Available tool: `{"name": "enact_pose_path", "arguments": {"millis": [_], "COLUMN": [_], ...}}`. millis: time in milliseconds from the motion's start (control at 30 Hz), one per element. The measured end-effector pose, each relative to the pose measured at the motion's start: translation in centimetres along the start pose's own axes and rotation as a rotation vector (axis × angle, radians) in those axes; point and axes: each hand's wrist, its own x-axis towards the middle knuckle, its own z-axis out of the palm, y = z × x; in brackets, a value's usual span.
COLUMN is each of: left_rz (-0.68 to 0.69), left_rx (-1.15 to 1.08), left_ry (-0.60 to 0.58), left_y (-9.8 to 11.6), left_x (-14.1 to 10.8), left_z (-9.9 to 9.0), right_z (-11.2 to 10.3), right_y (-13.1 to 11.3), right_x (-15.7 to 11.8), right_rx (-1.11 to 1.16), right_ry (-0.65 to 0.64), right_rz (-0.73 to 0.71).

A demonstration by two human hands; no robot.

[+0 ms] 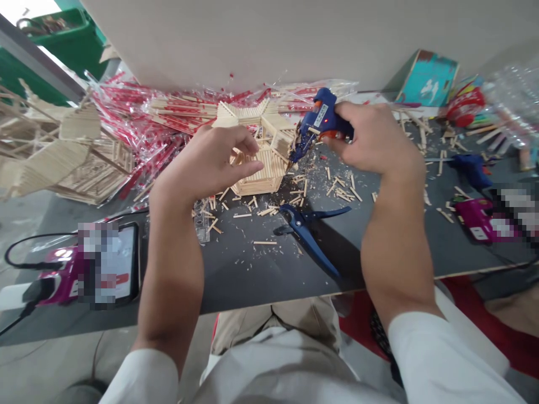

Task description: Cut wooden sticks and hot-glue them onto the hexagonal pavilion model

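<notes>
My right hand [374,134] is closed around a blue glue gun [323,120], its nozzle pointing down and left. The dark, crusted tip sits close to the right side of a small wooden stick model [261,182]; whether it touches, I cannot tell. This model has a many-sided base of light sticks and slatted roof-like panels at the back. Over its left side hovers my left hand [223,157], thumb and fingers apart in a curve. Nothing shows between those fingers, though some fingertips are partly hidden behind the hand.
Blue cutting pliers [314,238] lie in front of the model among scattered stick pieces [343,191]. Plastic-wrapped stick bundles [181,109] line the back. At left are another wooden model [84,163] and a phone [126,264]; a second glue gun [471,168] rests at right.
</notes>
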Motion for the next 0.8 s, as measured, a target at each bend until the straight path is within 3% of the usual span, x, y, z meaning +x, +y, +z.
{"name": "enact_pose_path", "arguments": {"millis": [800], "left_rz": [-0.013], "left_rx": [0.041], "left_ry": [-0.036], "left_y": [-0.02], "left_x": [0.00], "left_z": [-0.20], "right_z": [0.23], "right_y": [0.08], "right_x": [0.14], "right_rx": [0.027], "right_ry": [0.018], "right_rz": [0.013]}}
